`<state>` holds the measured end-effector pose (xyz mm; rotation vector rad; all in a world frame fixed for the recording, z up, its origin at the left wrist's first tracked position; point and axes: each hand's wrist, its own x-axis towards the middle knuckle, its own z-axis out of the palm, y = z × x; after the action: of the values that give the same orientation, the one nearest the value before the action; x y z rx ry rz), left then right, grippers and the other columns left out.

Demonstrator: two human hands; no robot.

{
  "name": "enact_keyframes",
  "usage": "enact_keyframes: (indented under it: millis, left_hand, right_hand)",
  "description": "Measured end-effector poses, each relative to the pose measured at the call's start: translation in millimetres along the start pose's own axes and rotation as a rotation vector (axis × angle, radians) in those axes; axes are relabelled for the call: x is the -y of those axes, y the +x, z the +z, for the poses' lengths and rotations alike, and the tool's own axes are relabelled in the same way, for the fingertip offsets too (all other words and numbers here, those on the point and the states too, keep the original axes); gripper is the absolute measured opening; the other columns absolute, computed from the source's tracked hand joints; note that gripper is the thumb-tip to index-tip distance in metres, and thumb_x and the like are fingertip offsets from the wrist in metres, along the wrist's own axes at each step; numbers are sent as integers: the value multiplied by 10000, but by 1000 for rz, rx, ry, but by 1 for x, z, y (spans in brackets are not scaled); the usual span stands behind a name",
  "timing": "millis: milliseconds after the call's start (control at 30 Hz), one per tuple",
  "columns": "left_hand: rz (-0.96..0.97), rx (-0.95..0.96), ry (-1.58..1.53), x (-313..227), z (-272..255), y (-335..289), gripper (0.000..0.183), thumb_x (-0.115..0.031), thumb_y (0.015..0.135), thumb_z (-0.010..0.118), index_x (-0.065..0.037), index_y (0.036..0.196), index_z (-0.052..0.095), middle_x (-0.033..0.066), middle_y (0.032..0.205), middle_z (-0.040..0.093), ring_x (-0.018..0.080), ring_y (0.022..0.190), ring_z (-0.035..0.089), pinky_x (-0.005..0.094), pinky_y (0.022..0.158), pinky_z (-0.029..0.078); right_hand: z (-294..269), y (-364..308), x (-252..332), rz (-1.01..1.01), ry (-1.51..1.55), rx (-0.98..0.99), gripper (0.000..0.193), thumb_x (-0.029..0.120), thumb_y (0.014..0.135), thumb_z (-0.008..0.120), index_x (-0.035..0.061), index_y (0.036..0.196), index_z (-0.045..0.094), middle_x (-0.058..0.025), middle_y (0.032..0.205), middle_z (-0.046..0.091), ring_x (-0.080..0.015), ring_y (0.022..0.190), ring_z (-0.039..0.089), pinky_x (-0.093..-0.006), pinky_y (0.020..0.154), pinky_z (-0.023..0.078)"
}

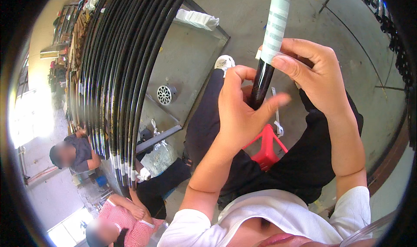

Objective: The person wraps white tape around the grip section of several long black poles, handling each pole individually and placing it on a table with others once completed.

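Note:
A glossy black pole (262,82) slants down from the top edge toward me, its lower end between my hands. Around its upper part lies a pale, whitish wrap (277,19) with greyish bands, perhaps tape. My left hand (236,106) is curled round the black part just below the wrap, its thumb sticking out to the right and slightly blurred. The thumb and fingers of my right hand (315,71) pinch the wrap's lower edge. A small white bit shows to the left of that edge. The fingertips behind the pole are hidden.
Many long black poles (126,69) lie side by side at the left, over a metal frame (158,139). A red plastic stool (267,149) is between my legs. Two people (130,214) sit at the lower left. More dark poles (393,43) line the far right.

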<state>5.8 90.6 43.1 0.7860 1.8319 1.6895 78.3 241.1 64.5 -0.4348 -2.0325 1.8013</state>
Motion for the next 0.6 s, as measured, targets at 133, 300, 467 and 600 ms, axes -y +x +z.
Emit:
enact_keyframes:
  millis: [133, 300, 467, 600]
  left_hand:
    - [-57, 234, -438, -8, -8, 2, 383, -338, 893, 586, 26, 971, 494, 78, 729, 574, 101, 478, 524, 193, 419, 375]
    - [-176, 297, -483, -7, -12, 3, 490, -438, 884, 565, 22, 1027, 472, 59, 702, 539, 84, 417, 473, 185, 370, 331]
    - [146, -64, 27, -1, 7, 0, 455, -312, 891, 592, -8, 1152, 376, 89, 789, 582, 120, 530, 567, 208, 456, 442]
    - [-49, 25, -387, -19, 6, 4, 418, -213, 912, 543, -5, 1201, 321, 131, 849, 616, 159, 591, 619, 217, 519, 483]
  right_hand:
    - [-7, 1, 6, 28, 143, 126, 236, 157, 838, 665, -46, 957, 640, -13, 764, 612, -46, 711, 524, -198, 643, 441]
    - [-5, 2, 1, 5, 12, 99, 216, 164, 838, 659, -44, 897, 640, 0, 726, 585, -39, 700, 512, -196, 636, 435]
    - [-5, 2, 6, 71, -5, 54, 228, 168, 823, 672, -47, 893, 647, -5, 712, 586, -32, 667, 492, -196, 589, 410]
    - [-11, 3, 9, 101, 65, 73, 253, 175, 813, 684, -53, 917, 651, -19, 725, 603, -32, 671, 508, -195, 588, 419]
